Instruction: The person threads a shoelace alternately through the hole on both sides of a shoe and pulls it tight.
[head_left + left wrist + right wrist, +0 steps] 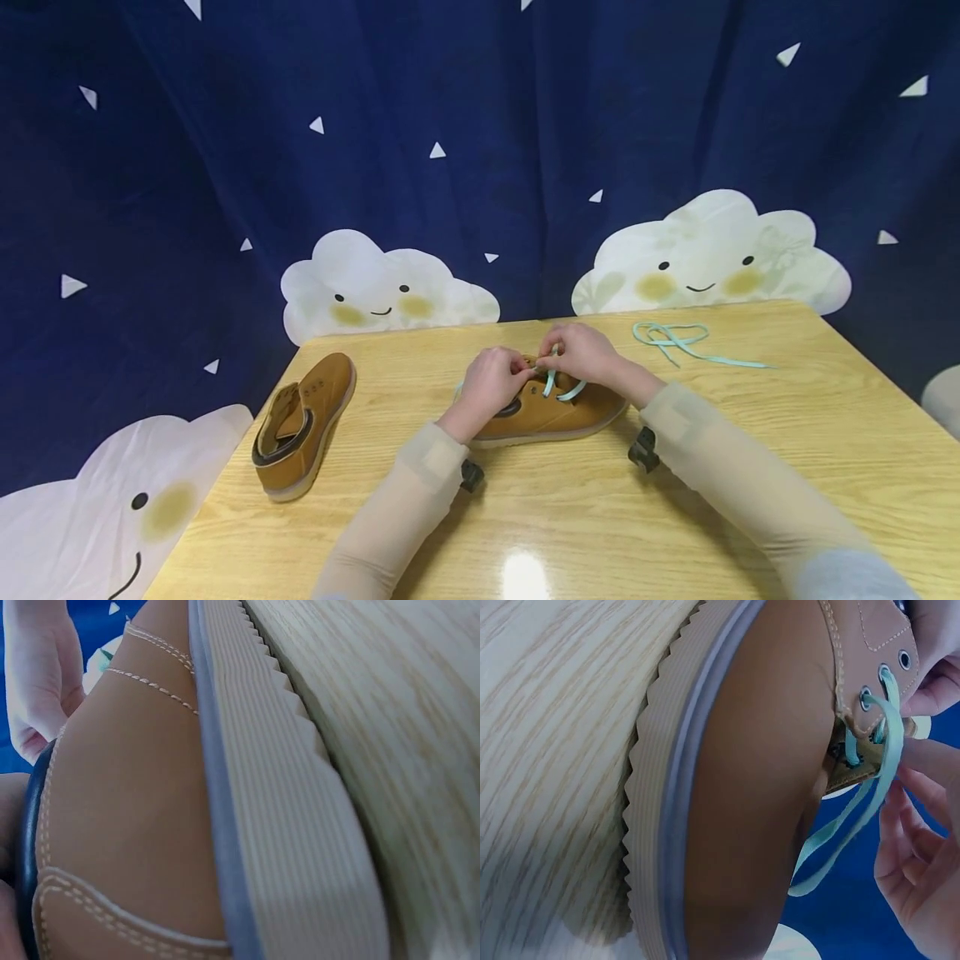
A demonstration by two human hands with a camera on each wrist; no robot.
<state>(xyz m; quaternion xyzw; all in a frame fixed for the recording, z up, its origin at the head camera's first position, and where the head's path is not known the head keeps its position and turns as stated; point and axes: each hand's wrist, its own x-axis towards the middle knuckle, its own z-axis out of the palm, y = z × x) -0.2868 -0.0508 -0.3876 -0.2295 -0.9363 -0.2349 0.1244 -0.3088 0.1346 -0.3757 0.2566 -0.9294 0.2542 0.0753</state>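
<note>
the brown shoe [551,414] sits sole-down on the worktop [570,517], the right hand [581,354] seemingly pinching its mint lace [892,746]. what the left hand's [491,382] bent fingers hold, i can't tell. a hasty tug could twist the slack loop or drag it back through the eyelets [866,698]. another lace [723,360] lies beyond.

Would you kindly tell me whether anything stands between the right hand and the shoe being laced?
Nothing visible does: the right hand is at the partly laced shoe, beside its threaded mint lace; the other shoe and the loose lace lie apart.
</note>
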